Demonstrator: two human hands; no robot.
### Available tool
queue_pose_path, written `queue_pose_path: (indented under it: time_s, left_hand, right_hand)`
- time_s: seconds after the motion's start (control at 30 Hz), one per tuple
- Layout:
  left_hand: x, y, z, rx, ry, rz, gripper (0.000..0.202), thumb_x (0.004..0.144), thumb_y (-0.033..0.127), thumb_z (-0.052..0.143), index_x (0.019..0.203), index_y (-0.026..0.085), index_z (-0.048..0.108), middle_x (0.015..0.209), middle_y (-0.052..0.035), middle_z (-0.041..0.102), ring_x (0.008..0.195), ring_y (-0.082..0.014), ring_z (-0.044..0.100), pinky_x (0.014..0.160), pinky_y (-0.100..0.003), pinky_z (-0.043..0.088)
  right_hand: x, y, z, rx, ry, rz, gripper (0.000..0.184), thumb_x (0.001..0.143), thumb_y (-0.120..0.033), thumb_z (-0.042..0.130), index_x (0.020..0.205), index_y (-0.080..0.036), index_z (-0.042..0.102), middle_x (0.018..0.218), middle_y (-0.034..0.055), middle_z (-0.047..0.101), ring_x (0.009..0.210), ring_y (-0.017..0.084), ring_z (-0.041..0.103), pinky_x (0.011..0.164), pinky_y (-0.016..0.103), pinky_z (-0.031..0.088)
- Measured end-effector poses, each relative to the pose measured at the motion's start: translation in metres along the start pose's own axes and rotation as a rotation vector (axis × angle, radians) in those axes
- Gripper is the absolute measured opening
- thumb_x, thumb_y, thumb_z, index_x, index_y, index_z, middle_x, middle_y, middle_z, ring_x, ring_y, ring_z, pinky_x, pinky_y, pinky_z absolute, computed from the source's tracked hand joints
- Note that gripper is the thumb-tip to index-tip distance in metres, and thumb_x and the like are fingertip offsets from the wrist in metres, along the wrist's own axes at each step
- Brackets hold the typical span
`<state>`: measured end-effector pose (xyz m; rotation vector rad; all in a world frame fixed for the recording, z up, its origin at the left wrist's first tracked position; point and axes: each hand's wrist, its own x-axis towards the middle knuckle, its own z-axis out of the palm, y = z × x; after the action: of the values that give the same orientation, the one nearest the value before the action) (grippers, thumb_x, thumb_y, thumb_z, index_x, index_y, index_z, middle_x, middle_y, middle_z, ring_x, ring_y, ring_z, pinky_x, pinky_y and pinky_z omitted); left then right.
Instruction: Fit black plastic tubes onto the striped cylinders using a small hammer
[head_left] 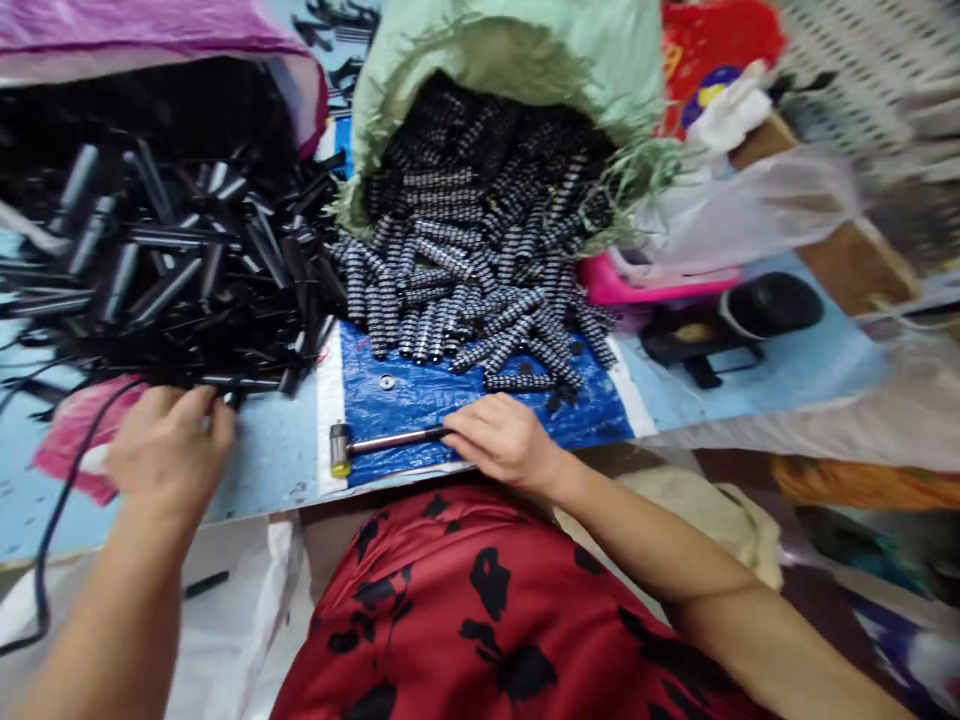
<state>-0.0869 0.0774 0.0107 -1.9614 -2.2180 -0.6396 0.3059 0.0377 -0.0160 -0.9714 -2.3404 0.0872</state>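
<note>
My right hand (506, 440) is closed round the dark grip of a small hammer (397, 440). The hammer lies low over a blue woven sheet (442, 400), its metal head with a yellow face (340, 450) pointing left. At the left, my left hand (172, 435) is slightly blurred, its fingers curled at a black plastic piece (259, 383) on the near edge of a heap; the fingertips are partly hidden. Beside that hand lies a pink cloth (82, 440). A small metal washer (386, 382) rests on the sheet above the hammer.
Ribbed black-and-silver grips (450, 290) spill from a pale green sack (510, 40). Smooth black pieces (165, 250) spill from a purple bag (135, 25). A black cable (56, 520) hangs over the table's left edge. Rightward are a pink tray (660, 285) and a black device (772, 305).
</note>
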Motion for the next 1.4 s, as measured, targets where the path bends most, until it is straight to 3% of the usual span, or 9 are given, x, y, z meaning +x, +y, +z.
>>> queue_pose_path:
  time_s: [0.17, 0.3, 0.4, 0.53, 0.67, 0.83, 1.0, 1.2, 1.4]
  left_hand:
    - [0.0, 0.003, -0.008, -0.202, 0.161, 0.054, 0.015, 0.082, 0.035, 0.066, 0.094, 0.029, 0.07, 0.079, -0.0041, 0.057, 0.097, -0.0294, 0.056, 0.09, -0.041, 0.042]
    - [-0.007, 0.033, -0.011, -0.263, 0.116, 0.083, 0.017, 0.083, 0.039, 0.069, 0.09, 0.026, 0.077, 0.075, -0.0029, 0.062, 0.076, -0.0217, 0.056, 0.074, -0.032, 0.041]
    - [-0.018, 0.058, -0.01, -0.419, 0.038, -0.102, 0.019, 0.077, 0.037, 0.077, 0.091, 0.025, 0.079, 0.075, -0.0003, 0.067, 0.07, -0.0177, 0.057, 0.07, -0.03, 0.041]
    - [-0.03, 0.088, -0.012, -1.123, -0.003, -0.514, 0.021, 0.059, 0.019, 0.085, 0.077, 0.02, 0.074, 0.082, -0.001, 0.074, 0.083, -0.0187, 0.066, 0.077, -0.029, 0.051]
    - [-0.041, 0.117, -0.01, -1.641, -0.28, -0.577, 0.018, 0.066, 0.014, 0.078, 0.079, 0.02, 0.068, 0.08, -0.0022, 0.073, 0.096, -0.022, 0.072, 0.098, -0.039, 0.056]
    - [-0.062, 0.145, 0.002, -1.558, -0.559, -0.639, 0.027, 0.083, 0.033, 0.075, 0.105, 0.021, 0.063, 0.072, 0.0026, 0.066, 0.052, -0.0094, 0.057, 0.053, -0.02, 0.046]
    - [-0.076, 0.149, 0.009, -1.447, -0.653, -0.509, 0.035, 0.092, 0.045, 0.071, 0.114, 0.023, 0.056, 0.078, 0.0018, 0.069, 0.047, -0.0075, 0.054, 0.049, -0.018, 0.041]
    - [-0.079, 0.152, 0.009, -1.402, -0.562, -0.536, 0.03, 0.093, 0.048, 0.071, 0.095, 0.019, 0.062, 0.071, 0.0028, 0.063, 0.046, -0.0057, 0.047, 0.046, -0.018, 0.037]
    - [-0.076, 0.184, 0.014, -1.251, -0.394, -0.296, 0.031, 0.075, 0.039, 0.089, 0.096, 0.02, 0.077, 0.085, -0.001, 0.073, 0.074, -0.0145, 0.064, 0.071, -0.025, 0.053]
  right_hand:
    - [-0.027, 0.049, -0.041, -0.375, -0.094, 0.215, 0.022, 0.102, -0.027, 0.062, 0.118, -0.014, 0.069, 0.11, 0.0103, 0.075, 0.097, 0.024, 0.065, 0.081, 0.039, 0.046]
    - [-0.028, 0.064, -0.045, -0.36, -0.241, 0.207, 0.024, 0.103, -0.025, 0.058, 0.12, -0.013, 0.069, 0.111, 0.0132, 0.073, 0.099, 0.026, 0.064, 0.083, 0.041, 0.048]
    - [-0.022, 0.058, -0.042, -0.217, -0.13, 0.205, 0.03, 0.105, -0.025, 0.053, 0.13, -0.012, 0.064, 0.118, 0.0154, 0.069, 0.1, 0.023, 0.065, 0.085, 0.037, 0.054]
    - [-0.008, 0.041, -0.03, 0.137, 0.061, 0.208, 0.027, 0.102, -0.029, 0.061, 0.124, -0.016, 0.066, 0.115, 0.0124, 0.068, 0.103, 0.021, 0.066, 0.088, 0.034, 0.057]
    - [0.011, 0.024, -0.009, 0.665, 0.246, 0.537, 0.025, 0.083, -0.038, 0.083, 0.094, -0.02, 0.07, 0.09, 0.003, 0.067, 0.086, 0.017, 0.062, 0.077, 0.033, 0.054]
    - [0.041, 0.0, 0.007, 1.332, 0.253, 0.975, 0.055, 0.07, -0.069, 0.085, 0.084, -0.019, 0.067, 0.074, -0.0019, 0.057, 0.063, 0.01, 0.048, 0.059, 0.025, 0.044]
    - [0.056, -0.016, 0.007, 1.692, 0.225, 1.143, 0.061, 0.081, -0.078, 0.07, 0.095, -0.018, 0.065, 0.075, -0.0013, 0.058, 0.061, 0.01, 0.052, 0.056, 0.023, 0.047]
    - [0.051, -0.027, 0.009, 1.689, 0.229, 1.083, 0.062, 0.084, -0.077, 0.068, 0.109, -0.021, 0.063, 0.058, -0.009, 0.045, 0.042, 0.006, 0.032, 0.042, 0.019, 0.029]
    - [0.058, -0.041, 0.018, 1.518, 0.343, 1.016, 0.056, 0.092, -0.074, 0.057, 0.106, -0.02, 0.067, 0.1, 0.0063, 0.071, 0.086, 0.017, 0.067, 0.08, 0.031, 0.059]
